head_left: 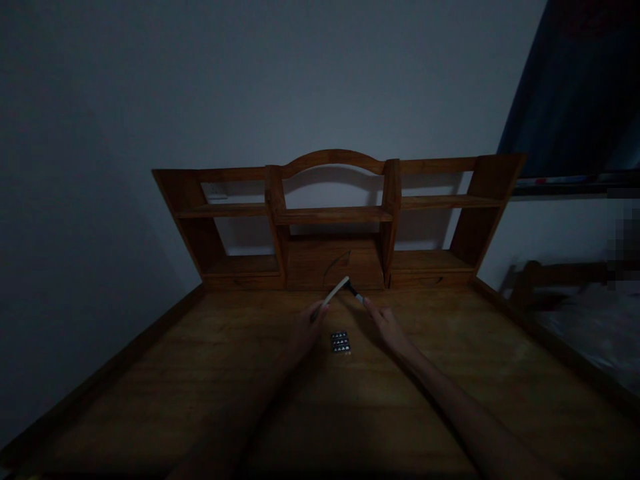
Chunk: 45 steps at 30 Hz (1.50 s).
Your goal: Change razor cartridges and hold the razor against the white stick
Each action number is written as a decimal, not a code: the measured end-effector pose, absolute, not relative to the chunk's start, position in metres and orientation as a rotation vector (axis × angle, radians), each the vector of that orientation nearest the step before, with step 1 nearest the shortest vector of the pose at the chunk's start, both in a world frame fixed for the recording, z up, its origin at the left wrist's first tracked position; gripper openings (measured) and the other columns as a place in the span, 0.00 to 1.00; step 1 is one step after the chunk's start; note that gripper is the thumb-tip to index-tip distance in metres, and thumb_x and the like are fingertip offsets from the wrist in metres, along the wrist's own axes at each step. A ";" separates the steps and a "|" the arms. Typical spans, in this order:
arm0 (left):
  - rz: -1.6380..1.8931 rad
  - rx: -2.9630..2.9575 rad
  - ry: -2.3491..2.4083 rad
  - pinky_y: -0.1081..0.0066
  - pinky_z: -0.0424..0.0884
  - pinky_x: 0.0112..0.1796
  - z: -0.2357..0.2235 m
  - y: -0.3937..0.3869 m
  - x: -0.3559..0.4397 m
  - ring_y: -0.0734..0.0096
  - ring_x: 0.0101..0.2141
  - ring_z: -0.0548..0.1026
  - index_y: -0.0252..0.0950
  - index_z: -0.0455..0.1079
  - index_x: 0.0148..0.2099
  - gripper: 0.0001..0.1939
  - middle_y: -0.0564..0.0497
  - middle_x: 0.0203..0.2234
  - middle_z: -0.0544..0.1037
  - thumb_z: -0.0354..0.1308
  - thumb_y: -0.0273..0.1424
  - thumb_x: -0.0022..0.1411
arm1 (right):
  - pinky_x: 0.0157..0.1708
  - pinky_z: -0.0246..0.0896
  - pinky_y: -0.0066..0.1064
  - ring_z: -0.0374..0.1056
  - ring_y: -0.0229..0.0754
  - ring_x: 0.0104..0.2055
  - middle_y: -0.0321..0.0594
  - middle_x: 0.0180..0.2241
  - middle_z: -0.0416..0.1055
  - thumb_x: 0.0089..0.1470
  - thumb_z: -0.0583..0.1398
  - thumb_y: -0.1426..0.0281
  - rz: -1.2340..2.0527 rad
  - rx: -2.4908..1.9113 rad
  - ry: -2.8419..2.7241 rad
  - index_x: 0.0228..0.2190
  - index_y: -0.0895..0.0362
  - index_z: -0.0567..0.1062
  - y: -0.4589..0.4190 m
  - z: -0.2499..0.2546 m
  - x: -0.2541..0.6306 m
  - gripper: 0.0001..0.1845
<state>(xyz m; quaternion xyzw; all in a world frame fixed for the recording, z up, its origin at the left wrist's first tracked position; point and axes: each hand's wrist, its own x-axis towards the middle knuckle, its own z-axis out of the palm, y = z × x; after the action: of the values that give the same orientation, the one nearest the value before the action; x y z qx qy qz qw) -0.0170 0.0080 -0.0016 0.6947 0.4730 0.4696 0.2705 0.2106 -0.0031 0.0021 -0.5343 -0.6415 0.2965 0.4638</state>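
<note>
My left hand (306,329) is closed around the lower end of a pale flat stick (335,291), which slants up to the right. In my right hand (387,325) is a slim dark-and-grey tool (355,293), gripped by its near end and pointing up to the left. Its dark tip meets or overlaps the stick's upper end; the dim light hides whether they touch. Between my forearms, a small dark packet (341,342) with rows of whitish marks lies flat on the wooden desk (240,360).
A wooden shelf unit (333,215) with open compartments stands along the desk's back edge, against a pale wall (310,80). Raised rims (540,327) border the desk's sides. At right are a dark curtain (575,100) and a blurred pale heap (590,320). The room is dim.
</note>
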 end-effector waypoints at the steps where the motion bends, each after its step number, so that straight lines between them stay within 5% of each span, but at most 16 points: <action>1: 1.264 1.872 1.273 0.63 0.68 0.49 -0.002 0.008 -0.017 0.63 0.45 0.75 0.40 0.73 0.48 0.22 0.49 0.43 0.79 0.47 0.48 0.64 | 0.21 0.39 0.27 0.50 0.34 0.20 0.31 0.16 0.50 0.56 0.49 0.45 0.713 -1.312 -1.557 0.14 0.56 0.62 -0.003 0.002 0.210 0.32; 45: 1.171 1.920 1.301 0.68 0.71 0.43 0.000 0.004 -0.014 0.65 0.42 0.76 0.40 0.73 0.48 0.24 0.51 0.41 0.80 0.46 0.49 0.64 | 0.19 0.39 0.27 0.47 0.33 0.19 0.30 0.15 0.49 0.57 0.49 0.45 0.709 -1.237 -1.376 0.14 0.55 0.60 -0.004 0.010 0.211 0.32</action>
<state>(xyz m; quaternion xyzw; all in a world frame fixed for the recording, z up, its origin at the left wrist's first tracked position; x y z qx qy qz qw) -0.0138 0.0037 0.0000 0.7120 0.4823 0.4340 0.2684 0.2113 -0.0045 0.0102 -0.5220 -0.5809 0.2995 0.5481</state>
